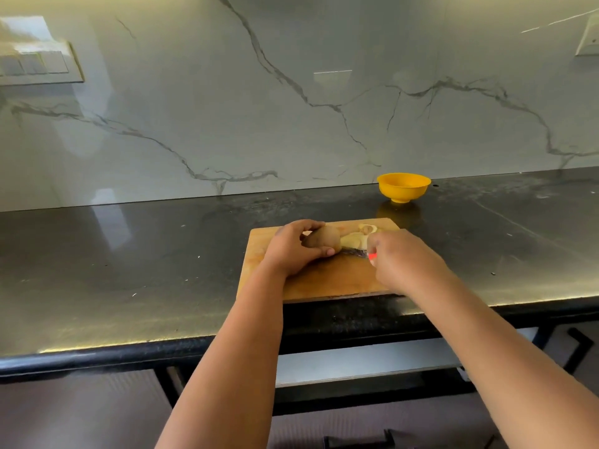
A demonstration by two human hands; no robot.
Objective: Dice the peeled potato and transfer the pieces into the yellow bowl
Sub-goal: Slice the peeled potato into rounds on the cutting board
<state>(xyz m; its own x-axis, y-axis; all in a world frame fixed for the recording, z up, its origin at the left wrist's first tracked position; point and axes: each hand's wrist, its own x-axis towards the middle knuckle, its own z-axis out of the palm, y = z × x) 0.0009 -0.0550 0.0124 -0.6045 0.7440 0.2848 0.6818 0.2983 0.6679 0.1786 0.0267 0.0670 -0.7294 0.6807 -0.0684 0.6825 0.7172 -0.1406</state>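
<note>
A brownish potato lies on the wooden cutting board, and my left hand grips it with curled fingers and thumb. Pale cut potato pieces sit just right of it, with more pieces near the board's far edge. My right hand holds a knife with a red handle; its dark blade lies low against the potato's near side. The yellow bowl stands on the counter behind the board, to the right, and looks empty.
The black stone counter stretches left and right of the board, and a marble wall rises behind it. The board's near edge sits close to the counter's front edge. Dark cabinet drawers with handles are below.
</note>
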